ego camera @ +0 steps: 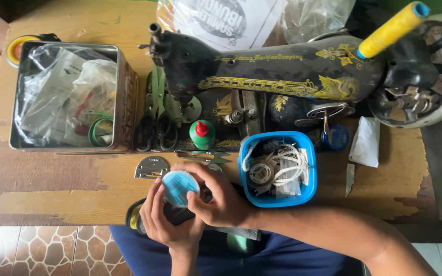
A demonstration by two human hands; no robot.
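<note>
Both hands on small round blue tin (180,188)

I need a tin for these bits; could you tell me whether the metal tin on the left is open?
Open: the metal tin has no lid on, with plastic bags showing inside.

handwheel (438,71): right rim cut by frame edge
printed sheet (221,20): above sewing machine (282,71), top cut off
dark object (180,214): under both hands, below machine, mostly hidden
tin (124,92) contents: left of machine, bagged, unclear
</note>
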